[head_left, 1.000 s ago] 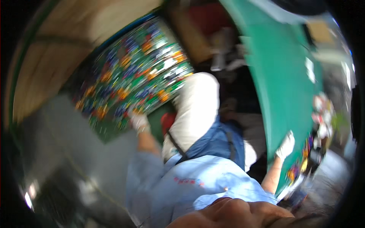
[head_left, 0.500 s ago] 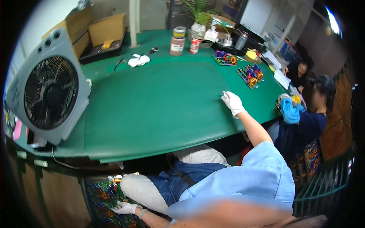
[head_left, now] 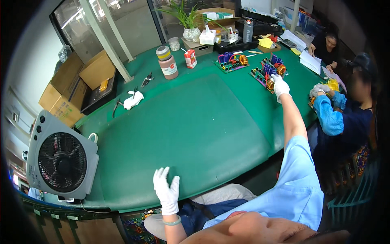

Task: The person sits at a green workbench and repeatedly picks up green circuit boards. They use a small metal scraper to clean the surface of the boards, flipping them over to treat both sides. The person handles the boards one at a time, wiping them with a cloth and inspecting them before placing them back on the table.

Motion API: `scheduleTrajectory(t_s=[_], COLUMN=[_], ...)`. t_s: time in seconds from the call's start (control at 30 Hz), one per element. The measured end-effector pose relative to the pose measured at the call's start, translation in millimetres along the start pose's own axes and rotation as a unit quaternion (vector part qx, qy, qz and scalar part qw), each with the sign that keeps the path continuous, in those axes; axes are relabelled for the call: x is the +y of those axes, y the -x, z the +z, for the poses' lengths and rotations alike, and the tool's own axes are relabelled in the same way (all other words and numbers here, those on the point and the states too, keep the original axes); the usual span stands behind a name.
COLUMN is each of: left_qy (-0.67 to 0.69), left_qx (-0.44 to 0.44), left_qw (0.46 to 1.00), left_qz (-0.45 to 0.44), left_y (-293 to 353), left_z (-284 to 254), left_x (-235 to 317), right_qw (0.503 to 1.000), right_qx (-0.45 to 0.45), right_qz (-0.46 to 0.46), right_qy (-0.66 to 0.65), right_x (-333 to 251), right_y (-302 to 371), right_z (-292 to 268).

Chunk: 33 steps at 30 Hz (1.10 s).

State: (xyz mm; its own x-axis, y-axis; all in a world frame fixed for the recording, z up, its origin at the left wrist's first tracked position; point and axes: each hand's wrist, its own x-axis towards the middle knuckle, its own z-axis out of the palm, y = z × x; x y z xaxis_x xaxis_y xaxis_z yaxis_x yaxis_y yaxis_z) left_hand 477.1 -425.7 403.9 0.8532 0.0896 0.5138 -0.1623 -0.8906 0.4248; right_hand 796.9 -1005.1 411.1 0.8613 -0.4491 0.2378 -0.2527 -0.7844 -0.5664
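My right hand [head_left: 281, 88], in a white glove, reaches across the green table to a circuit board [head_left: 267, 70] with blue parts and copper coils. Its fingers close at the board's near end, by a copper coil; the fingertips are partly hidden. Left of that board lies another circuit board [head_left: 232, 62] with similar parts, untouched. Gloved in white too, my left hand [head_left: 166, 192] is raised over the table's near edge with fingers spread and nothing in them. A pale bracelet [head_left: 172, 221] circles that wrist.
A grey fan [head_left: 63, 160] stands at the left. Along the back are cartons [head_left: 65, 91], pliers [head_left: 147, 79], a white cloth [head_left: 133, 100], a bottle [head_left: 167, 67], a drink carton [head_left: 190, 59] and a plant [head_left: 191, 20]. A co-worker [head_left: 345, 105] sits at right; more boards [head_left: 140, 227] lie below the table edge.
My right hand has moved forward and right from the bare tabletop onto the circuit board. My left hand has risen from the boards below the table to the table's near edge. The view has shifted.
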Motion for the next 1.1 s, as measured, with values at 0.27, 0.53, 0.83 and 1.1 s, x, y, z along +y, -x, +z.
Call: scheduleTrajectory(t_s=[0.27,0.53,0.83,1.1], left_qy=[-0.029,-0.026,0.030,0.488], left_qx=[-0.018,-0.005,0.006,0.281], left_qw=[0.999,1.000,1.000,0.806], left_qz=[-0.002,0.017,0.004,-0.183], left_y=[-5.8,-3.7,2.2,24.0], left_z=[9.9,10.4,8.3,0.3], left_x=[-6.8,-3.4,-9.6,-53.8], right_qw=[0.950,0.910,0.929,0.792], right_qx=[-0.084,-0.117,-0.231,-0.346], right_qz=[-0.026,-0.209,-0.261,-0.495], right_qy=[0.300,0.339,-0.122,-0.086], right_x=[-30.5,-77.0,-209.7,-360.0], right_y=[-21.3,19.1,155.5,316.9], right_z=[9.9,-28.3,-107.0,-40.4])
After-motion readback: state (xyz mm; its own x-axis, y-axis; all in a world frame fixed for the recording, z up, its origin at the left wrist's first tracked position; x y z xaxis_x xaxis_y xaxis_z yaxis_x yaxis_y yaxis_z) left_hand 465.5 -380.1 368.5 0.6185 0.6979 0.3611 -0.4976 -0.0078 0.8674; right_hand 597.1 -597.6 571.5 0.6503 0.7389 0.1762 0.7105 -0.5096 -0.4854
